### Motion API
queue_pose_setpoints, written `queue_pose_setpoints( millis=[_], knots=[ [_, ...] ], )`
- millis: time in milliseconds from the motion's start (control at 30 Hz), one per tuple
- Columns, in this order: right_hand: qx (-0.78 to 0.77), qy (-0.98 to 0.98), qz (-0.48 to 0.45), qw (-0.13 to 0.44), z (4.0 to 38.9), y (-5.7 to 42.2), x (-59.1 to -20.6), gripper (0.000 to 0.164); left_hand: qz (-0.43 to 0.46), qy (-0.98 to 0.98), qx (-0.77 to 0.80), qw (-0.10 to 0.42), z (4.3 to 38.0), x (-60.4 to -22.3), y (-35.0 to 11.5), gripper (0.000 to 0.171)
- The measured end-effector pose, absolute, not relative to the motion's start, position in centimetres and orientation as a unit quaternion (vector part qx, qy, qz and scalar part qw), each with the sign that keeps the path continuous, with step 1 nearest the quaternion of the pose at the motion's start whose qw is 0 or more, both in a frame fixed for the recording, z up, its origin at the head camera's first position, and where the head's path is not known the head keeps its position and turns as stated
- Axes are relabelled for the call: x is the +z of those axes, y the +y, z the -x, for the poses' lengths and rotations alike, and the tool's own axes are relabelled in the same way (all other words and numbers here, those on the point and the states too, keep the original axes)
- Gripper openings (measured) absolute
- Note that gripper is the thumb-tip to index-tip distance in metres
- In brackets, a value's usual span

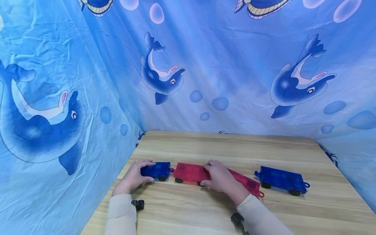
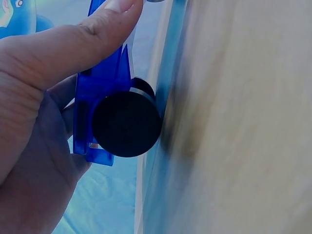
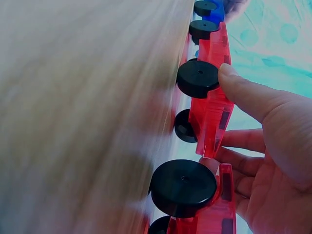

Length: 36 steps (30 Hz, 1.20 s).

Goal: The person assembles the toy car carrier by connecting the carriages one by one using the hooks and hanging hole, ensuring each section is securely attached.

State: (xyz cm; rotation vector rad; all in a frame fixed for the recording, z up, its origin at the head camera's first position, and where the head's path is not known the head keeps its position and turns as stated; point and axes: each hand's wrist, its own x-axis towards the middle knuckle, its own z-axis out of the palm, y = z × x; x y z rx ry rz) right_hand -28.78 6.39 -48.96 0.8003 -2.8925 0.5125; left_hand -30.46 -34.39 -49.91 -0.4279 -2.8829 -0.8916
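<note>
The left hand (image 1: 135, 177) grips the leftmost blue toy wagon (image 1: 160, 169) by its sides and the right hand (image 1: 219, 178) pinches the adjoining red wagon (image 1: 190, 172) near its right end, both on the wood-grain table (image 1: 176, 209). A sideways pull could part their coupling (image 1: 171, 170), whose latching cannot be confirmed; the right forearm (image 1: 239, 193) could knock the second red wagon (image 1: 245, 181). Wagons: glossy translucent plastic, rectangular decks, black disc wheels (image 3: 197, 78).

Four cars (image 1: 189, 172) lined across table (image 1: 188, 209), curtain (image 1: 232, 65) behind.
</note>
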Motion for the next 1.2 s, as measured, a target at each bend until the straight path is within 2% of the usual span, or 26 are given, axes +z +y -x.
queue_pose_setpoints(
  millis=[333,633,733,967,1200],
  knots=[
    [0.169,-0.952,-0.253,0.045,28.6,6.6,-48.7,0.079,0.146,-0.942,-0.298,0.049,30.6,-49.9,-34.2,0.070],
    [0.163,-0.947,-0.273,0.053,28.0,7.4,-47.9,0.084,0.135,-0.946,-0.289,0.058,30.4,-49.6,-34.1,0.083],
    [0.174,-0.944,-0.274,0.061,27.7,8.2,-47.6,0.084,0.143,-0.939,-0.306,0.068,30.4,-49.6,-33.6,0.083],
    [0.167,-0.948,-0.259,0.077,26.7,10.6,-47.8,0.081,0.174,-0.929,-0.311,0.104,30.5,-48.9,-29.5,0.069],
    [0.164,-0.957,-0.230,0.071,25.8,12.8,-48.4,0.085,0.194,-0.935,-0.285,0.083,30.2,-48.5,-24.2,0.074]
  ],
)
